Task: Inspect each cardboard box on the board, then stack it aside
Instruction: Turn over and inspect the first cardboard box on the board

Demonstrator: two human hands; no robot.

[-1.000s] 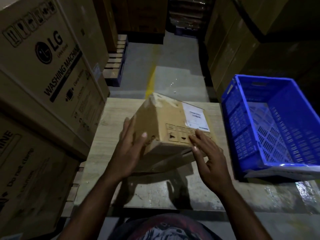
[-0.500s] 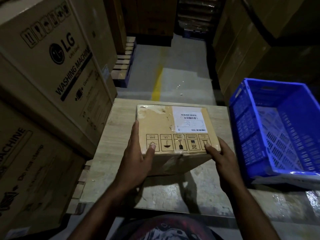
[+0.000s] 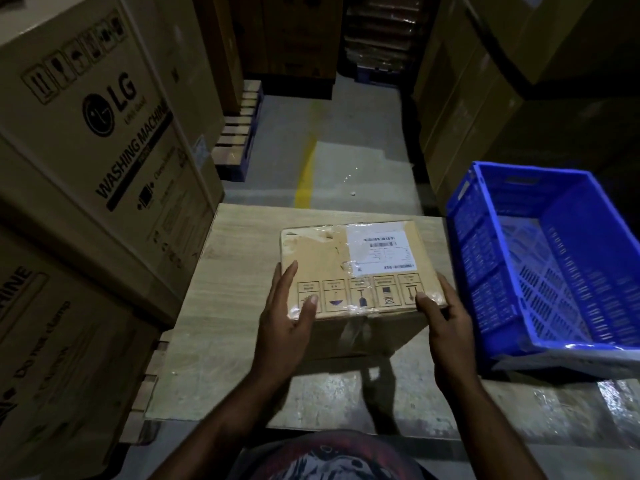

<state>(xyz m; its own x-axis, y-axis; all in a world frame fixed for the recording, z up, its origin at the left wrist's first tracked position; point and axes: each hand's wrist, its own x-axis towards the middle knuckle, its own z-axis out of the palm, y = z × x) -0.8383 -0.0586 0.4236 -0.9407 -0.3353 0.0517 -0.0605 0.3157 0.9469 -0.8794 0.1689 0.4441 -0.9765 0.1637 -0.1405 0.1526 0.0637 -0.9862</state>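
Cardboard box [image 3: 349,268] held over wooden board [image 3: 239,271], label face up. Left hand [image 3: 285,327] and right hand [image 3: 446,327] each clamp near corner, thumbs on top. Looks light, stiff; taped skin likely slick. Grip opposite side faces, support underneath.

Both bare forearms reach forward from the bottom edge, converging slightly. Left hand [image 3: 287,327] palm inward, fingers [image 3: 285,282] extended up along the side, thumb laid flat over the top near corner, clamped on the cardboard box [image 3: 346,271]. Right hand [image 3: 446,323] mirrors it, thumb hooked over the opposite near corner, fingers wrapped out of sight behind. Wrists straight.
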